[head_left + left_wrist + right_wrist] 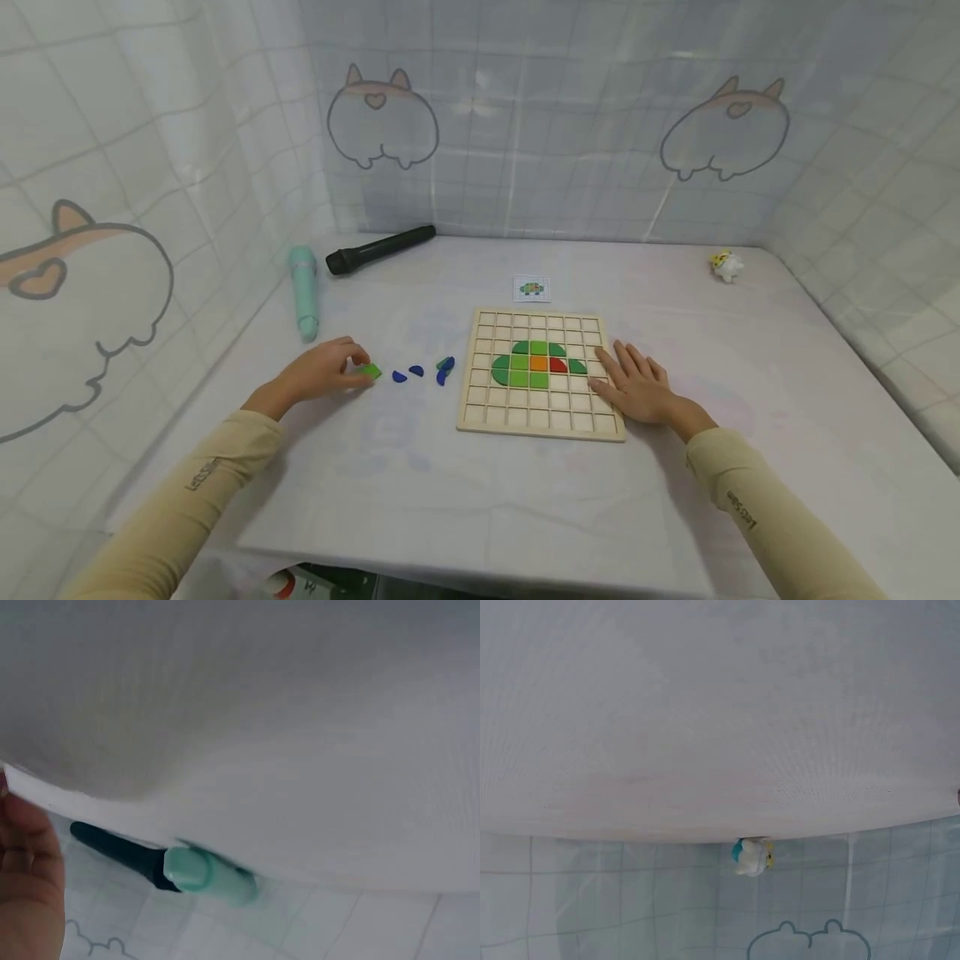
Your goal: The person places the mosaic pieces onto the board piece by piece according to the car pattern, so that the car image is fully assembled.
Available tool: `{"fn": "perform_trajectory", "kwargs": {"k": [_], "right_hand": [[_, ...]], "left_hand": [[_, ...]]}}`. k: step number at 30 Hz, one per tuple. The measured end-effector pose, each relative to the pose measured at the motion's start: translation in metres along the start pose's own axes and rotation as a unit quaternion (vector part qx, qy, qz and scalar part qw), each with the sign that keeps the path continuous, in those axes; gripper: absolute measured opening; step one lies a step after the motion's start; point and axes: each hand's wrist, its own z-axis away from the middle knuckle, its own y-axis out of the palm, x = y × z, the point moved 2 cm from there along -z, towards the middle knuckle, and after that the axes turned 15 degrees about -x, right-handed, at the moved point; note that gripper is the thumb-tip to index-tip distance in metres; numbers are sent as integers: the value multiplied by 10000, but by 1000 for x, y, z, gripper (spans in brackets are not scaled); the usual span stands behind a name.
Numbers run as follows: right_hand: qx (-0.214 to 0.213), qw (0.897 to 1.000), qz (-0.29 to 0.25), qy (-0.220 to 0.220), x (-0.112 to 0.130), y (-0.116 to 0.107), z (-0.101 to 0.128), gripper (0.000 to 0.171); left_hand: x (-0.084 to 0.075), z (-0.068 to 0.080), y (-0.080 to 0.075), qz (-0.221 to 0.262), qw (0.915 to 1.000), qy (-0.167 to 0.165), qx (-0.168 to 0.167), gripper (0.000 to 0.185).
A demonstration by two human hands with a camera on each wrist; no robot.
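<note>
Between the thumb and fingertips of my left hand (326,371) is a light green square tile (372,371), pinched at the left of the table. Just right of it lie loose blue half-round pieces (416,370), some bunched with a green piece (441,364). My right hand (637,385) rests with spread fingers on the right edge of a wooden grid board (540,423). Set in the grid are several green pieces (518,377), an orange square (538,363) and a red rounded piece (557,365). In the left wrist view, part of the left hand (30,881) shows, its fingertips cut off.
Behind the board lies a small picture card (532,288). A black microphone (381,249) and a mint-green microphone-shaped object (304,292) lie at the back left. At the back right stands a small white and yellow figurine (726,266). Patterned curtains (547,158) enclose the table.
</note>
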Motion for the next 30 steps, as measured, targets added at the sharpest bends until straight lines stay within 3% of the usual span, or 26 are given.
{"fn": "perform_trajectory", "kwargs": {"k": [8, 19, 23, 30], "right_hand": [[-42, 10000, -11, 14, -2, 0, 0, 82], [-81, 10000, -21, -40, 0, -2, 2, 82], [-49, 10000, 54, -19, -2, 1, 1, 81], [-18, 10000, 49, -13, -2, 1, 0, 82]], "left_hand": [[1, 0, 5, -55, 10000, -76, -13, 24], [-4, -4, 4, -558, 9976, -102, 406, 24], [-6, -6, 4, -714, 9965, 57, 435, 23], [-14, -14, 0, -812, 9944, 679, 12, 23]]}}
